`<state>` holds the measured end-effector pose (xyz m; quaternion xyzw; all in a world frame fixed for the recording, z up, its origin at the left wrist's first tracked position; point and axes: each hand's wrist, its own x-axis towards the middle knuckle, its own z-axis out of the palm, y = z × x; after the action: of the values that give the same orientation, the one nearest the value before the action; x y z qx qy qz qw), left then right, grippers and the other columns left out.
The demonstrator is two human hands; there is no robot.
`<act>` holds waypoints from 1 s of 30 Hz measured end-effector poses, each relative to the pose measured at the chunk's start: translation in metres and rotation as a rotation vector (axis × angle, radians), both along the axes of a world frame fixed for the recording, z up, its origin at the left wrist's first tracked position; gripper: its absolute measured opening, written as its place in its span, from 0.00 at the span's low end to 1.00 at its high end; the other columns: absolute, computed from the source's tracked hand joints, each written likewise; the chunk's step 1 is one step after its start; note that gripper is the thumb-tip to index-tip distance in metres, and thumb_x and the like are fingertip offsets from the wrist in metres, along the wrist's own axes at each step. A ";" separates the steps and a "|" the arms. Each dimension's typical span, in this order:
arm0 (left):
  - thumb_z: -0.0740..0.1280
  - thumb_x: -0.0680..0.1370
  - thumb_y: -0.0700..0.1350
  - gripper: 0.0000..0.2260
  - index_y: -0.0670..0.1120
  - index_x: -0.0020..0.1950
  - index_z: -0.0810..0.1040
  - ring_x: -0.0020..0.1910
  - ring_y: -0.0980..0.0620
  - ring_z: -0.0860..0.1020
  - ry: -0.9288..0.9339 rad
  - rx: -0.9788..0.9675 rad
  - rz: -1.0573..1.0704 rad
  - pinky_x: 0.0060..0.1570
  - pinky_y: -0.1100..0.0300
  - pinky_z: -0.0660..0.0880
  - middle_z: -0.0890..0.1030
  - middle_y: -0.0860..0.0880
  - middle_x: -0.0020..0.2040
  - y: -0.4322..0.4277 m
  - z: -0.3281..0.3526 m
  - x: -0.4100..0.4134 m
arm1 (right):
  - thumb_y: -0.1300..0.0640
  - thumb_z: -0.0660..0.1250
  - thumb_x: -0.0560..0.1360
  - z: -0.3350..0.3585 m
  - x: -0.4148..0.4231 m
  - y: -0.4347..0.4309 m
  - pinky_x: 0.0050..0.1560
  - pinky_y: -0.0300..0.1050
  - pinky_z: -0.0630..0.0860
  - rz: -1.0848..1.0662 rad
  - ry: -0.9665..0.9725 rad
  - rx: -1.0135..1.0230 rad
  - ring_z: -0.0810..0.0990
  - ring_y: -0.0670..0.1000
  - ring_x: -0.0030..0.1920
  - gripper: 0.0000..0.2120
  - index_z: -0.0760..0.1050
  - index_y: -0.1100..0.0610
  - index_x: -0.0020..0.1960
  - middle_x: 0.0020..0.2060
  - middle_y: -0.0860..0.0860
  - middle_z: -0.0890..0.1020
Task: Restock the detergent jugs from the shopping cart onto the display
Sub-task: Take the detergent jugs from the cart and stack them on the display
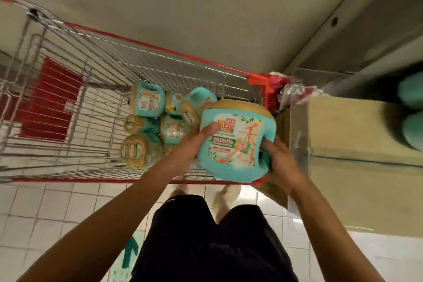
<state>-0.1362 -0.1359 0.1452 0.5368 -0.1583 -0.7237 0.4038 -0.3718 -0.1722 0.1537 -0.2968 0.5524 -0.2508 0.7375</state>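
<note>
Head view: left hand (194, 147) and right hand (282, 165), fingers (268, 145) curled round detergent jug (233, 144) over shopping cart (146, 46).

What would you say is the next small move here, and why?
Probably swing the held jug rightward toward the display, since left hand and right hand both hold it above the cart, and shelved jugs sit there.

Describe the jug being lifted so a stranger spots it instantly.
Start at the red-rimmed wire shopping cart. Above its near right corner is one teal jug. Only it is held, by the left hand and right hand; the other jugs lie inside.
</note>
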 end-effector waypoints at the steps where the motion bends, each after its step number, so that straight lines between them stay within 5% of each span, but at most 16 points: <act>1: 0.82 0.65 0.62 0.38 0.47 0.70 0.77 0.59 0.42 0.85 -0.029 -0.010 -0.025 0.53 0.46 0.84 0.86 0.42 0.62 -0.003 0.007 -0.017 | 0.55 0.66 0.83 0.007 -0.015 0.004 0.42 0.53 0.86 -0.037 -0.006 -0.019 0.89 0.57 0.52 0.10 0.85 0.47 0.58 0.57 0.58 0.87; 4: 0.80 0.72 0.54 0.23 0.53 0.63 0.78 0.50 0.52 0.88 -0.064 -0.100 -0.148 0.44 0.59 0.84 0.87 0.48 0.59 -0.009 0.023 -0.063 | 0.58 0.60 0.86 0.022 -0.063 0.015 0.40 0.48 0.85 -0.125 0.020 -0.093 0.89 0.56 0.50 0.14 0.84 0.49 0.58 0.53 0.56 0.88; 7: 0.82 0.70 0.45 0.28 0.56 0.67 0.76 0.57 0.54 0.86 -0.062 -0.254 -0.371 0.50 0.60 0.83 0.87 0.54 0.59 -0.016 0.035 -0.104 | 0.61 0.59 0.86 0.029 -0.114 0.022 0.46 0.45 0.85 -0.148 0.156 -0.247 0.88 0.56 0.56 0.13 0.77 0.56 0.67 0.56 0.55 0.88; 10: 0.79 0.70 0.35 0.40 0.52 0.77 0.65 0.66 0.52 0.82 -0.161 -0.377 -0.487 0.61 0.53 0.81 0.82 0.51 0.68 -0.023 0.035 -0.147 | 0.63 0.60 0.83 0.025 -0.161 0.027 0.43 0.39 0.82 -0.175 0.287 -0.361 0.86 0.51 0.53 0.15 0.77 0.57 0.67 0.54 0.53 0.87; 13: 0.84 0.67 0.35 0.54 0.53 0.83 0.55 0.75 0.53 0.74 -0.283 -0.494 -0.568 0.75 0.47 0.72 0.74 0.52 0.76 -0.025 0.029 -0.183 | 0.67 0.61 0.78 0.021 -0.191 0.033 0.51 0.40 0.81 -0.274 0.333 -0.395 0.84 0.46 0.56 0.23 0.77 0.53 0.71 0.58 0.47 0.86; 16: 0.87 0.65 0.46 0.55 0.71 0.78 0.55 0.76 0.62 0.69 -0.332 -0.551 -0.642 0.74 0.62 0.69 0.70 0.64 0.76 -0.023 0.024 -0.216 | 0.62 0.63 0.75 0.023 -0.216 0.043 0.58 0.32 0.77 -0.380 0.382 -0.439 0.81 0.39 0.63 0.27 0.75 0.43 0.71 0.63 0.38 0.83; 19: 0.85 0.62 0.55 0.55 0.78 0.75 0.52 0.76 0.64 0.66 -0.469 -0.584 -0.697 0.77 0.56 0.66 0.65 0.70 0.75 -0.022 0.021 -0.247 | 0.64 0.65 0.78 0.015 -0.237 0.054 0.62 0.43 0.76 -0.474 0.416 -0.485 0.81 0.43 0.64 0.26 0.75 0.40 0.70 0.64 0.42 0.83; 24: 0.84 0.63 0.58 0.54 0.78 0.75 0.49 0.76 0.54 0.67 -0.510 -0.620 -0.786 0.76 0.51 0.66 0.66 0.60 0.76 -0.040 0.021 -0.295 | 0.57 0.62 0.85 0.011 -0.260 0.062 0.65 0.51 0.76 -0.762 0.333 -0.455 0.81 0.48 0.66 0.16 0.78 0.41 0.67 0.63 0.45 0.83; 30: 0.85 0.67 0.48 0.54 0.76 0.75 0.50 0.76 0.56 0.65 -0.447 -0.648 -0.847 0.75 0.55 0.67 0.64 0.56 0.79 -0.067 0.025 -0.353 | 0.58 0.58 0.87 0.007 -0.291 0.054 0.62 0.37 0.77 -0.873 0.455 -0.418 0.79 0.50 0.65 0.14 0.77 0.50 0.68 0.61 0.46 0.83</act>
<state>-0.4887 -0.2027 0.1704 0.4154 -0.6544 -0.6058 0.1796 -0.6627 -0.1186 0.1605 -0.2269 0.7085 -0.5683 0.3515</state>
